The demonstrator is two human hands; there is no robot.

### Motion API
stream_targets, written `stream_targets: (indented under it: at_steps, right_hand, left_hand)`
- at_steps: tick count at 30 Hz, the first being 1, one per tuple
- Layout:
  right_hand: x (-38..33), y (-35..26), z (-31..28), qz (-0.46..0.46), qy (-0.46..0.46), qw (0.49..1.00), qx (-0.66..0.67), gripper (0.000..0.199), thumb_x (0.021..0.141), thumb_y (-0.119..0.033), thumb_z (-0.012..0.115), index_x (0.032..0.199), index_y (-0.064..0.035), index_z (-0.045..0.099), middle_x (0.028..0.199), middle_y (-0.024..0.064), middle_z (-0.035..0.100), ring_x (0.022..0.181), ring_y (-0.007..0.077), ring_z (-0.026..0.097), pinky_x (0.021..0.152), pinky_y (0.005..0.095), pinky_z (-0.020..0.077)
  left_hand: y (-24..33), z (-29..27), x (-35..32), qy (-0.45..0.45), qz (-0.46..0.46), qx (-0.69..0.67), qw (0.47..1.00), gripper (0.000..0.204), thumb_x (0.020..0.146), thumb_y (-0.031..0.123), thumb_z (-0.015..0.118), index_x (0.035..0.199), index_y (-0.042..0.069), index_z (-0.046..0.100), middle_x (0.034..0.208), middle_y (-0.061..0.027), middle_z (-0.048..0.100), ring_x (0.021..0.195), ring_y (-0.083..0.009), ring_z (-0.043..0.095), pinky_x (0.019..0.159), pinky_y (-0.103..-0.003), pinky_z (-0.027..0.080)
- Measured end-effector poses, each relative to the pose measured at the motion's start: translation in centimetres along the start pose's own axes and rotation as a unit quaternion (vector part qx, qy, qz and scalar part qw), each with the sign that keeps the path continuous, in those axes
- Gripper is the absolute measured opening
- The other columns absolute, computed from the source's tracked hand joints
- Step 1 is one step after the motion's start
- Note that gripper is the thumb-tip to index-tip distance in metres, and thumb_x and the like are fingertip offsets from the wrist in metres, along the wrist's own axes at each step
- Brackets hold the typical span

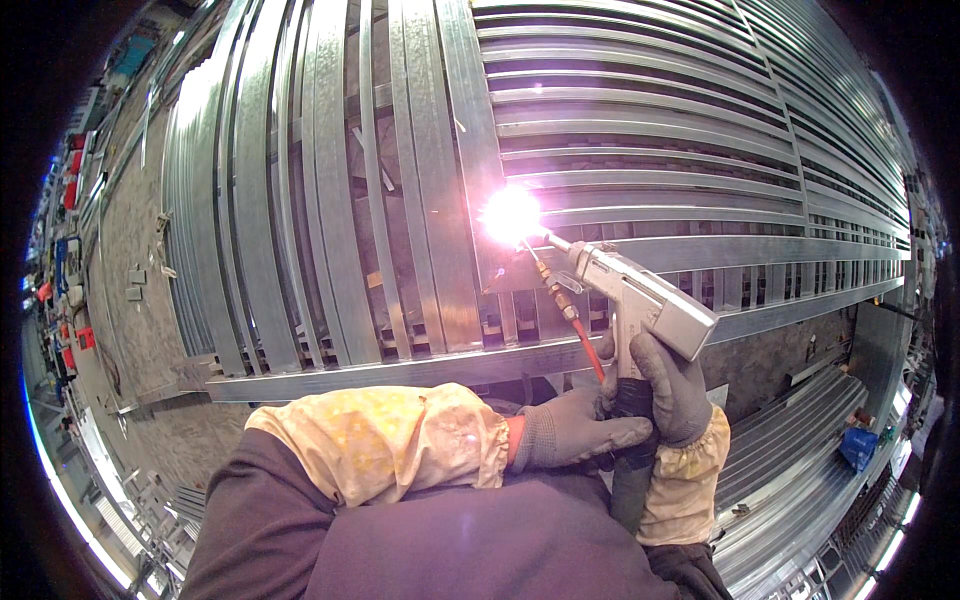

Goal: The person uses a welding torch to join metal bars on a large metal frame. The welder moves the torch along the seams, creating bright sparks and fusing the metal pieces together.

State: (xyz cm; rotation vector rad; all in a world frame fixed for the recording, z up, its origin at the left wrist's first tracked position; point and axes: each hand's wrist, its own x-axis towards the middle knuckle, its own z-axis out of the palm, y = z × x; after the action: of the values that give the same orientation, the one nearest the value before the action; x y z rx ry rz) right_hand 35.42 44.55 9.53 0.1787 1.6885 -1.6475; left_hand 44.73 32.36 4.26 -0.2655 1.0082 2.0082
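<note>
My right hand (676, 388), in a grey glove, is wrapped around the grip of a silver handheld welding gun (645, 292). My left hand (578, 430), also gloved in grey, closes on the black-wrapped lower end of the grip from the left. The gun's nozzle points up and left at a joint of the galvanized metal frame (455, 180). A glaring white-pink arc (512, 214) burns there and hides the seam. Beside the nozzle, a brass-fitted wire guide with a red hose (586, 348) leads toward the same spot.
Long parallel metal tubes (640, 130) run across the far right, more stand lengthwise at left. A bottom rail (380, 375) passes just beyond my forearms. Stacked profiles (800, 435) and a blue bag-like item (858, 448) lie at right. Small metal pieces (135, 285) rest on the floor at left.
</note>
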Motion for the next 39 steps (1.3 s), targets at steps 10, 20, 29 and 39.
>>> stream_targets:
  at_steps: [10, 20, 29, 39]
  right_hand:
    - [0.0, 0.4, -0.8, 0.006, -0.018, 1.0, -0.018, 0.036, 0.1, -0.022, 0.062, 0.125, 0.0031, 0.057, 0.104, 0.0116, 0.069, 0.081, 0.0145, 0.068, 0.069, 0.0283, 0.0571]
    - [-0.2, 0.0, -0.5, 0.02, -0.031, 0.999, 0.021, 0.035, 0.1, -0.021, 0.061, 0.125, 0.0037, 0.055, 0.099, 0.0111, 0.069, 0.078, 0.0136, 0.067, 0.066, 0.0271, 0.0563]
    - [-0.5, -0.1, -0.5, 0.022, -0.033, 0.999, 0.024, 0.033, 0.1, -0.02, 0.062, 0.123, 0.0035, 0.058, 0.099, 0.0112, 0.069, 0.076, 0.0136, 0.067, 0.066, 0.0268, 0.0565]
    - [-0.8, -0.4, -0.4, 0.057, -0.037, 0.996, 0.049, 0.031, 0.1, -0.021, 0.062, 0.121, 0.0026, 0.06, 0.099, 0.0108, 0.068, 0.08, 0.0131, 0.066, 0.067, 0.0266, 0.0554]
  left_hand:
    - [-1.4, -0.1, 0.3, 0.004, 0.046, 0.003, 0.999, 0.04, 0.096, 0.048, 0.062, 0.09, 0.009, 0.064, 0.066, 0.0043, 0.055, 0.057, -0.0052, 0.05, 0.052, -0.024, 0.039]
    - [0.4, 0.6, -0.7, -0.001, 0.046, -0.064, 0.997, 0.039, 0.097, 0.041, 0.064, 0.107, 0.003, 0.066, 0.083, -0.0001, 0.064, 0.074, -0.0067, 0.056, 0.066, -0.026, 0.045]
    - [-0.6, 0.2, -0.2, -0.01, 0.015, -0.015, 1.0, 0.036, 0.098, 0.044, 0.062, 0.096, 0.008, 0.064, 0.068, 0.0045, 0.056, 0.057, -0.0042, 0.049, 0.051, -0.022, 0.038]
    - [-0.5, 0.6, -0.3, -0.004, 0.047, -0.03, 0.998, 0.036, 0.097, 0.044, 0.062, 0.092, 0.009, 0.063, 0.065, 0.0047, 0.054, 0.054, -0.0052, 0.049, 0.049, -0.023, 0.039]
